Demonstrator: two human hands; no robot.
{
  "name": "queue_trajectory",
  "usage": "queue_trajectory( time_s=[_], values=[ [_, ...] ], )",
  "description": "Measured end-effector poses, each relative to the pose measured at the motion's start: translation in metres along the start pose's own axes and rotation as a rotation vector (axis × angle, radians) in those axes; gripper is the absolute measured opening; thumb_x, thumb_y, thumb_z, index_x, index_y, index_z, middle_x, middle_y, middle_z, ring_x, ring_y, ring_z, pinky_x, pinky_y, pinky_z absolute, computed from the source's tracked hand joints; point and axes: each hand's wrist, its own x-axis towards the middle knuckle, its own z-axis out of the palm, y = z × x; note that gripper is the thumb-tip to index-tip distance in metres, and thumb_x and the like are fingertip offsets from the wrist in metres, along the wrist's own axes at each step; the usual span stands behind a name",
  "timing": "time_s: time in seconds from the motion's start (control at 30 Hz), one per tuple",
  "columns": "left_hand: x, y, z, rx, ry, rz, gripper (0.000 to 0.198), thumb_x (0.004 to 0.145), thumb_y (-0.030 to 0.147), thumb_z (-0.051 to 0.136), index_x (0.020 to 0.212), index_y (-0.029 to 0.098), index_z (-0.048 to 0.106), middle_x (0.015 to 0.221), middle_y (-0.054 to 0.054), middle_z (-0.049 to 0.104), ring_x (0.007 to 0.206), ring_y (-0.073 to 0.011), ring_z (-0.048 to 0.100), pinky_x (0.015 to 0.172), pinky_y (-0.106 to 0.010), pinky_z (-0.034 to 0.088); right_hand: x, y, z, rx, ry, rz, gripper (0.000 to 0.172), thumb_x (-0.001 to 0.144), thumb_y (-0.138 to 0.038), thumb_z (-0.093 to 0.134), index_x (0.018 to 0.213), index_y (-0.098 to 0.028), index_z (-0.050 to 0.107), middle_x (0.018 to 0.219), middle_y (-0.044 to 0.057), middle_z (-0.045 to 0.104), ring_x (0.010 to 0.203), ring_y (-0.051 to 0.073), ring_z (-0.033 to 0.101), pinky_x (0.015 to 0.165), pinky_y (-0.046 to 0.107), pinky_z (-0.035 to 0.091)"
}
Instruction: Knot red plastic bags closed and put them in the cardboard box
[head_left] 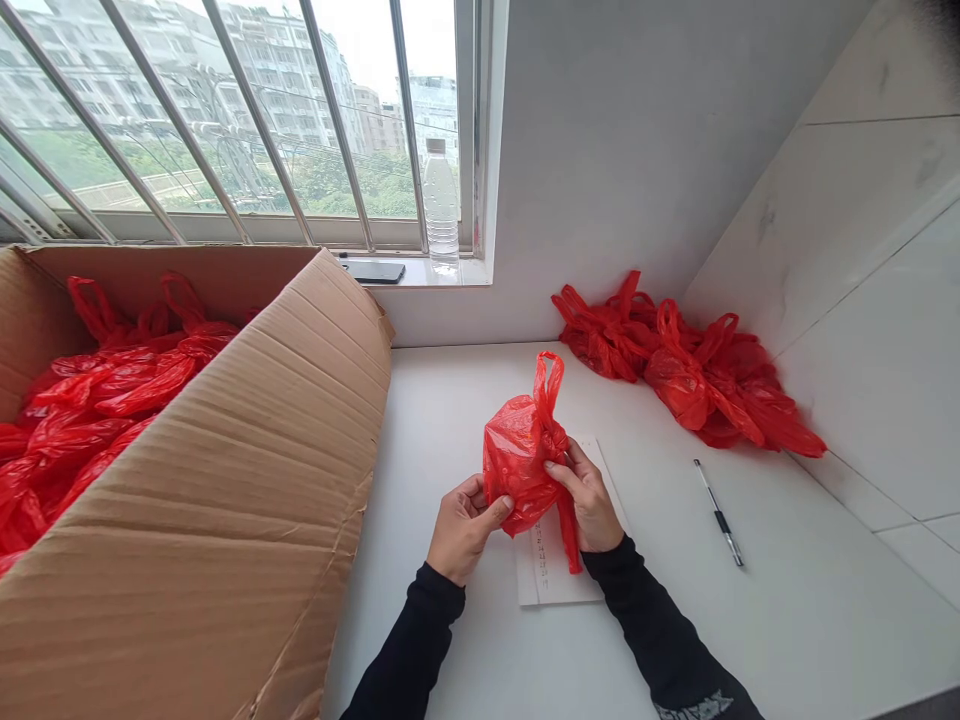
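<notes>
A knotted red plastic bag (pixel 517 450) is held up between both hands above the white table, one loop handle sticking up and another hanging down. My left hand (pixel 466 520) pinches its lower left side between thumb and fingers. Near the knot, my right hand (pixel 585 493) grips the bag's right side. What the bag contains cannot be made out. Below it lies a sheet of paper (pixel 559 585) with a column of handwritten marks, partly covered by the bag and my right hand. A black-gripped pen (pixel 718 515) rests on the table to the right.
On the left stands a large open cardboard box (pixel 247 500) with several red bags (pixel 112 390) inside. More tied red bags (pixel 690 370) are piled against the back right wall. A water bottle (pixel 441 210) and a dark phone (pixel 375 271) sit on the sill of the barred window.
</notes>
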Motion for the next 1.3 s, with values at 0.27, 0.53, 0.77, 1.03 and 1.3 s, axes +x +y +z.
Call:
queue_trajectory(
  time_s=[0.27,0.53,0.77,1.03,1.3],
  values=[
    [0.0026,-0.0019,-0.0007,0.017,0.072,0.030,0.037,0.067,0.031,0.084,0.095,0.012,0.067,0.090,-0.009,0.076,0.082,-0.0218,0.070,0.075,-0.032,0.058,-0.0028,0.0025,0.0038,-0.033,-0.064,0.001,0.027,0.087,-0.031,0.062,0.114,-0.026,0.063,0.107,0.003,0.069,0.099,0.023,0.063,0.090,0.036,0.050],
    [0.0004,0.0007,0.0006,0.004,0.036,0.016,0.035,0.071,0.027,0.077,0.101,0.015,0.065,0.093,-0.007,0.074,0.083,-0.0212,0.069,0.072,-0.030,0.055,-0.0010,0.0028,-0.0002,-0.112,-0.036,-0.048,0.029,0.087,-0.029,0.063,0.117,-0.028,0.062,0.111,0.002,0.068,0.106,0.023,0.061,0.097,0.036,0.046],
    [-0.0035,0.0011,-0.0012,-0.021,0.034,0.014,0.033,0.088,0.045,0.058,0.094,0.015,0.070,0.096,-0.008,0.072,0.087,-0.0219,0.065,0.069,-0.028,0.052,-0.0016,0.0017,-0.0017,-0.159,-0.055,-0.105,0.032,0.087,-0.026,0.063,0.118,-0.028,0.061,0.113,0.003,0.069,0.107,0.024,0.062,0.098,0.038,0.046],
    [0.0001,0.0041,0.0000,-0.004,0.000,0.003,0.034,0.080,0.045,0.070,0.097,0.015,0.074,0.088,-0.006,0.074,0.083,-0.0227,0.066,0.078,-0.031,0.050,-0.0035,0.0023,0.0005,-0.174,-0.117,-0.082,0.032,0.085,-0.026,0.064,0.117,-0.027,0.061,0.109,0.003,0.070,0.102,0.024,0.063,0.093,0.039,0.049],
    [-0.0013,0.0043,0.0002,-0.091,0.102,-0.112,0.029,0.071,0.041,0.079,0.077,0.013,0.074,0.073,-0.006,0.073,0.066,-0.0202,0.065,0.061,-0.027,0.050,-0.0058,-0.0029,0.0030,-0.228,-0.156,-0.065,0.029,0.085,-0.026,0.063,0.115,-0.027,0.062,0.104,0.002,0.070,0.095,0.023,0.063,0.088,0.037,0.050]
  ],
)
